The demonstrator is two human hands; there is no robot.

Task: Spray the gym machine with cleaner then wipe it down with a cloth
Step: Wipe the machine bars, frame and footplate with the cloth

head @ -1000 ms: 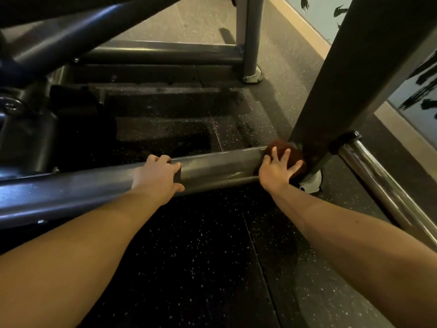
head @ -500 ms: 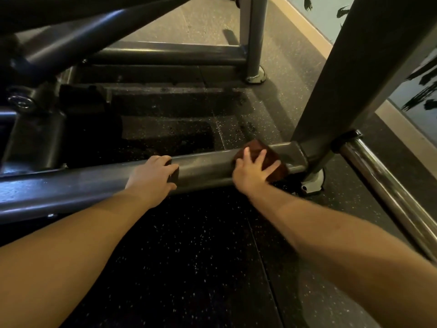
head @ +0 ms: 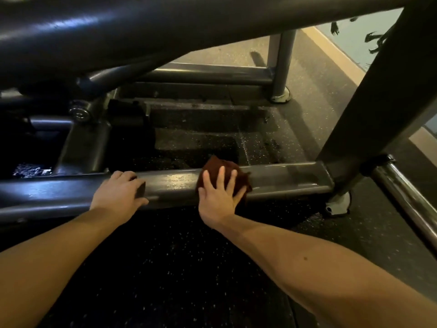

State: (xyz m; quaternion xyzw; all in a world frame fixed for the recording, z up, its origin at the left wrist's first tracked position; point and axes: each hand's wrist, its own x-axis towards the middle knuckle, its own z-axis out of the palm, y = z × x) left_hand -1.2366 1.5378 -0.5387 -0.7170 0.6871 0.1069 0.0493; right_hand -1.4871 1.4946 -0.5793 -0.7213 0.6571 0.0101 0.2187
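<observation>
One bar (head: 283, 181): low, shiny.
Left hand (head: 118, 192): grips bar.
Right hand (head: 218, 197): spread flat, presses cloth (head: 212, 165) on bar.

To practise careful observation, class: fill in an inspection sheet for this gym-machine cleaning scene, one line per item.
Surface: dark speckled rubber floor; lower frame bar shows a wet sheen.
Job's things: brown cloth lying on the bar.
Clutter: nothing seen.
Hands: left hand grips the bar; right hand presses the cloth, fingers straight.
Cables: nothing seen.
Surroundings: rear frame tube, pale wall.
</observation>
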